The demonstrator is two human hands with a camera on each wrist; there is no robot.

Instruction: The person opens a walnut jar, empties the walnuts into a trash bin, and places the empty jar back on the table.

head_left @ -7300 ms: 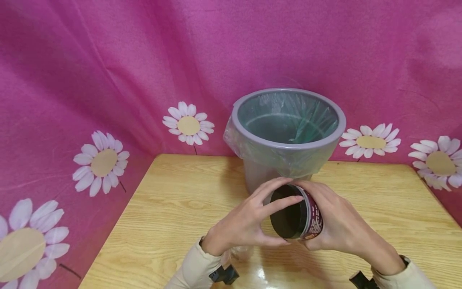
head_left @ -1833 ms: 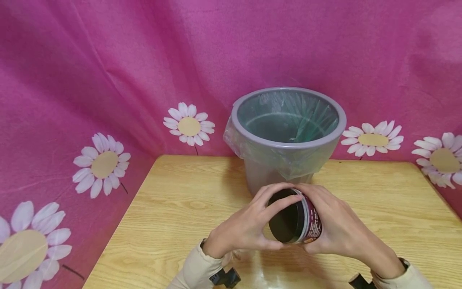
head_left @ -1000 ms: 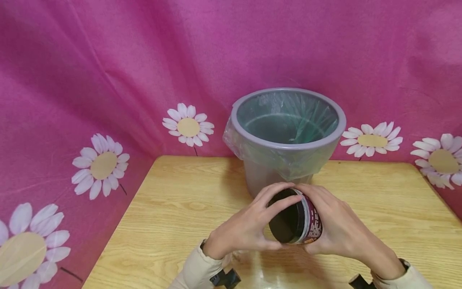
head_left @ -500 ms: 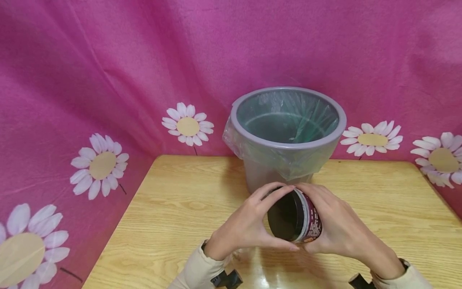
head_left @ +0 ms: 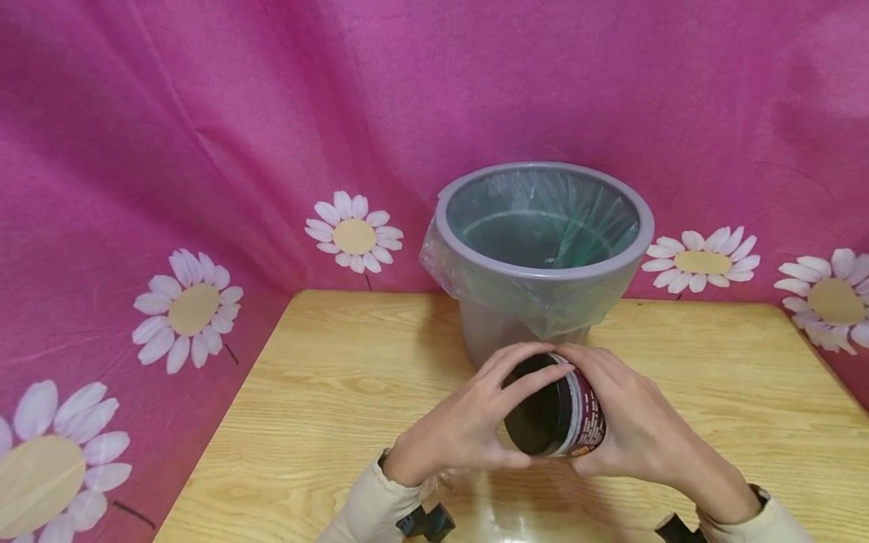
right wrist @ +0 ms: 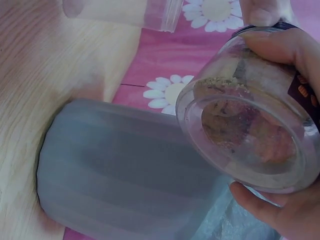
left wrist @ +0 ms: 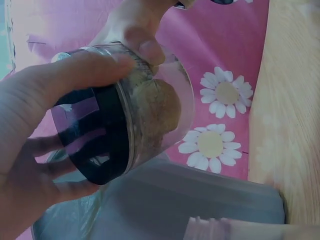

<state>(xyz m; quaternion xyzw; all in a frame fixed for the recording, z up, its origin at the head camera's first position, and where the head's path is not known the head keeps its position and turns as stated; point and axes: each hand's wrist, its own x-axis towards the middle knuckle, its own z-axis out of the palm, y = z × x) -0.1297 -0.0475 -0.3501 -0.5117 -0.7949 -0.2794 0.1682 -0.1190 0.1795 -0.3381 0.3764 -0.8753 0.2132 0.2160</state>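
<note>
Both hands hold a clear jar (head_left: 589, 424) tilted on its side over the table, in front of the bin. My left hand (head_left: 462, 426) grips its wide black lid (head_left: 539, 415), fingers over the top and thumb below. The fingers of my right hand (head_left: 641, 422) wrap the body, over a dark purple label with pale print. In the right wrist view the jar's base (right wrist: 240, 135) faces the camera, and brownish powdery stuff shows through it. The left wrist view shows the lid (left wrist: 95, 130) seated on the jar, with the left thumb along its side.
A grey bin (head_left: 502, 317) with a clear plastic liner (head_left: 543, 302) stands behind the hands on the wooden table (head_left: 326, 377). A see-through plastic container (right wrist: 125, 12) with a ridged rim lies near the left forearm. Pink flowered cloth (head_left: 271, 113) hangs around the back and sides.
The left hand's fingers and thumb shift round the lid and back over the last second. The jar and right hand stay nearly in place; since the oldest frame both sit slightly lower.
</note>
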